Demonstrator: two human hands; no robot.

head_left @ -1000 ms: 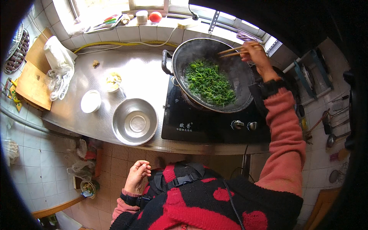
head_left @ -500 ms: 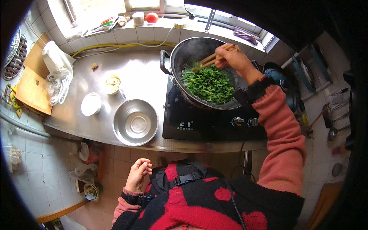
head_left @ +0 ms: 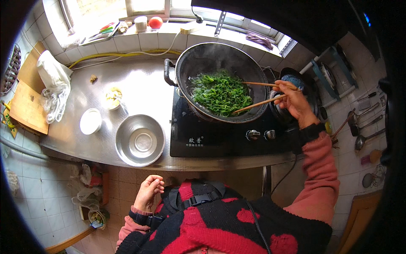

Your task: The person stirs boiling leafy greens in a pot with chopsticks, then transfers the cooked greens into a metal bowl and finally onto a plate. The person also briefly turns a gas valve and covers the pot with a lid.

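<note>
My right hand (head_left: 293, 100) is closed around a pair of long wooden chopsticks (head_left: 259, 103), spread apart at their tips. One tip reaches the near edge of a heap of chopped leafy greens (head_left: 220, 93); the other ends by its right side. The greens lie in a large dark wok (head_left: 242, 54), with faint steam above them. The wok rests on a black gas stove (head_left: 211, 146). Down in front of my body, off the counter, my left hand (head_left: 149, 191) hangs with its fingers curled in and nothing visible in them.
Left of the stove are a steel bowl (head_left: 141, 142), a white bowl (head_left: 90, 121), and a small bowl of pale pieces (head_left: 113, 99) with a spoon. A plastic bag (head_left: 55, 80) drapes over a wooden board (head_left: 27, 108). Ladles (head_left: 360, 142) hang at the right.
My right hand has moved right and nearer, from above the wok to its right rim. The chopsticks, close together before, are now spread wide. My left hand keeps its curled pose.
</note>
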